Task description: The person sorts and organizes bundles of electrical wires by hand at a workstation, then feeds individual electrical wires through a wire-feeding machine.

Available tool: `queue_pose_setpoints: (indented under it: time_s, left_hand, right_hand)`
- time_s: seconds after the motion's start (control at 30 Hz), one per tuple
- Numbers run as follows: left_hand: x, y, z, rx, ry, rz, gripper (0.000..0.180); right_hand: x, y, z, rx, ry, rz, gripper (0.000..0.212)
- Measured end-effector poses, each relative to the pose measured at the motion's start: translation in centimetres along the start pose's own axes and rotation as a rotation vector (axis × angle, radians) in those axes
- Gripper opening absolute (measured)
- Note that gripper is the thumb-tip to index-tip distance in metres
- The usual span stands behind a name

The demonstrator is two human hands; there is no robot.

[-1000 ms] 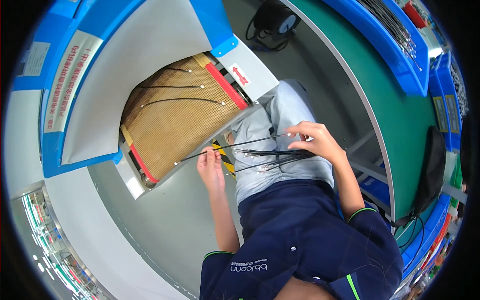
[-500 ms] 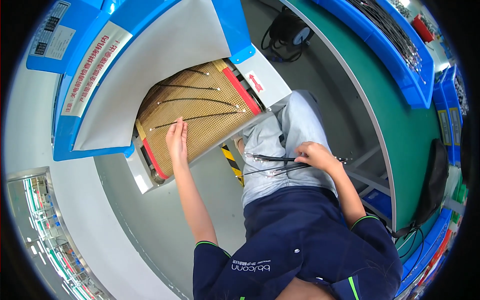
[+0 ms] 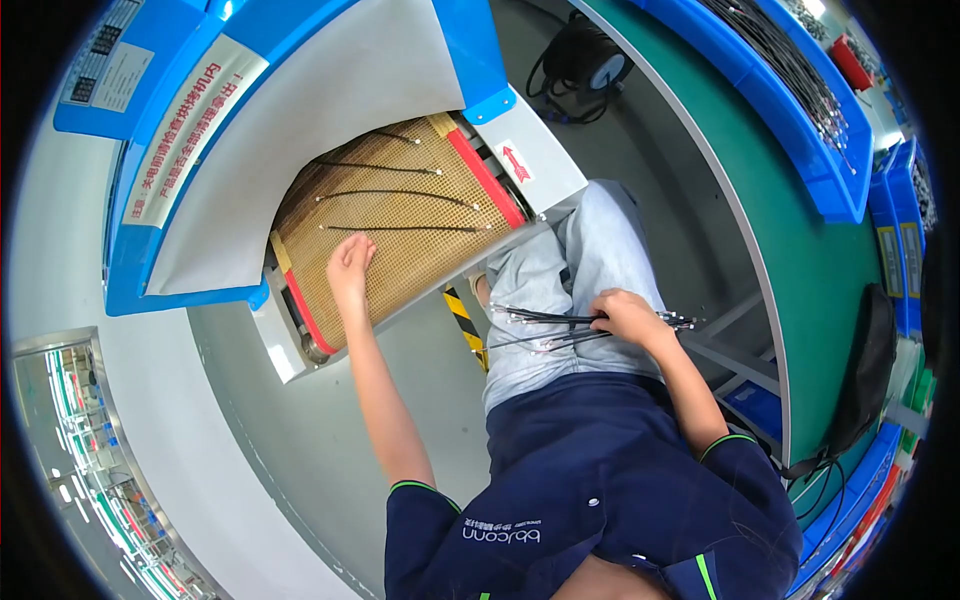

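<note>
Several short black cables with small metal end connectors lie roughly side by side on the tan mesh conveyor belt (image 3: 400, 260). My left hand (image 3: 351, 265) hovers over the belt just below the left end of the nearest cable (image 3: 405, 228). Its fingers are loosely bent and hold nothing. On my lap, my right hand (image 3: 627, 314) grips a bundle of black cables (image 3: 548, 318), whose connector ends stick out on both sides of the fist. A few looser cables (image 3: 525, 342) rest below the bundle across my thighs.
A blue machine housing (image 3: 465, 55) with a pale curtain (image 3: 300, 150) covers the belt's far end. Red strips (image 3: 485, 180) edge the belt. To my right stands a green-topped table (image 3: 750, 130) with a blue bin of cables (image 3: 790, 85). A cable reel (image 3: 585, 70) sits on the floor.
My left hand has let go of the nearest cable and drawn slightly down and left. That cable now lies flatter, its left end shifted up and right. My right hand has barely moved.
</note>
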State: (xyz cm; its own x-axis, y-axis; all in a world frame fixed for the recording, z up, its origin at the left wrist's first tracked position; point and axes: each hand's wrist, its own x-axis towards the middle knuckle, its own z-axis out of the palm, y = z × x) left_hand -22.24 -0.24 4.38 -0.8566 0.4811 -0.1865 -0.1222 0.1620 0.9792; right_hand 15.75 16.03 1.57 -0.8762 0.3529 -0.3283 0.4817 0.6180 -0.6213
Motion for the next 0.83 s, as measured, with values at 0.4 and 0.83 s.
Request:
queue_pose_setpoints:
  time_s: [0.4, 0.83]
  left_hand:
    - [-14.0, -2.9, 7.8, 0.518, -0.458, 0.289, 0.024]
    - [-15.7, -2.8, 8.4, 0.698, -0.794, 0.224, 0.016]
  right_hand:
    - [-1.0, -1.3, -1.4, 0.210, 0.180, 0.007, 0.011]
    - [-0.2, -4.1, -4.0, 0.309, 0.190, -0.196, 0.018]
